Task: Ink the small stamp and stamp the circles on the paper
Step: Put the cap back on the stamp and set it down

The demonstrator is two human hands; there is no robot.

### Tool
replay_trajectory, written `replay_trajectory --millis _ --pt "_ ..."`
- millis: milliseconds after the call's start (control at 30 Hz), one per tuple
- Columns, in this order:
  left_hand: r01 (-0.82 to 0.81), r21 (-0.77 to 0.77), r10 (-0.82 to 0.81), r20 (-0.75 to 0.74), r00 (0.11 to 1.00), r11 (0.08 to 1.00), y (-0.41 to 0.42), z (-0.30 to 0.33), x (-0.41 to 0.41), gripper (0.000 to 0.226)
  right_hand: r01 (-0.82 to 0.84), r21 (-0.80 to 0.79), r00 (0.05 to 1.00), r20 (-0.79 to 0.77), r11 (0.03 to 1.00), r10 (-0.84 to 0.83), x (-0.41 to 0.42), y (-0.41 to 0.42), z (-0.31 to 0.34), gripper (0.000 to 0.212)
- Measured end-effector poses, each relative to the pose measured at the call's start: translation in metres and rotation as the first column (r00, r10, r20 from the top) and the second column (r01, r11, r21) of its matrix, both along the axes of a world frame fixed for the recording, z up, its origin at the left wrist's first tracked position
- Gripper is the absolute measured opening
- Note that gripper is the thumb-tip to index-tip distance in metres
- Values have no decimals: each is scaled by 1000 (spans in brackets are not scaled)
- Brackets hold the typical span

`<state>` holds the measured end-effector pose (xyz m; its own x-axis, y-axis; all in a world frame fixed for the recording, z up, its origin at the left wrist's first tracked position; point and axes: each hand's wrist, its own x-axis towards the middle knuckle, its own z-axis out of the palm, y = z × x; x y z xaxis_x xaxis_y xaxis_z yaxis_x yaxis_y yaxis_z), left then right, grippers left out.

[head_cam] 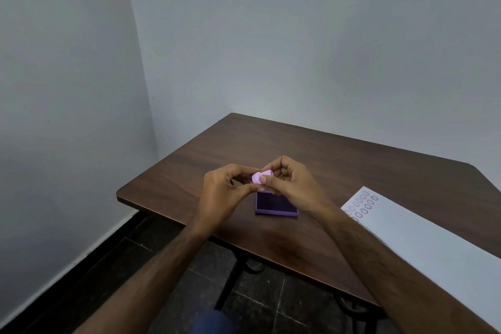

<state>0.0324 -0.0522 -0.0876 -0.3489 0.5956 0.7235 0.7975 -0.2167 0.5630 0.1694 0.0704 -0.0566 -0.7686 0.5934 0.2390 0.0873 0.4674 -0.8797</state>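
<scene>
Both your hands meet above the ink pad, pinching the small stamp: your left hand has a narrow fingertip grip on one end, your right hand on the other. It looks light, rigid and smooth plastic, so hold its barrel, not the face. The paper lies at four o'clock on the surface; its circles appear partly stamped.

The scene was lit dimly and evenly by soft, diffuse light. A faint sheen was seen on the table, without hard glare. Shadows were soft and weak. Straight edges were bowed toward the frame borders by wide-angle distortion. Fine detail was slightly softened throughout.
</scene>
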Motion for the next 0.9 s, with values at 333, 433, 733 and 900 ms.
replay_trajectory --millis 333,433,733,900 --pt "-44 -149 78 227 971 988 10 3 -28 25 24 126 996 86 992 -36 -40 4 3 28" --pt "17 -268 96 404 910 963 15 4 -53 25 2 8 994 110 1000 -3 -47 16 11 40" --pt "-68 -583 274 273 922 810 25 -14 -97 24 115 -109 982 160 987 -97 -25 64 4 27" --pt "-240 -641 347 44 937 729 32 -26 -99 40 138 -75 963 245 988 -116 -18 77 -9 21"
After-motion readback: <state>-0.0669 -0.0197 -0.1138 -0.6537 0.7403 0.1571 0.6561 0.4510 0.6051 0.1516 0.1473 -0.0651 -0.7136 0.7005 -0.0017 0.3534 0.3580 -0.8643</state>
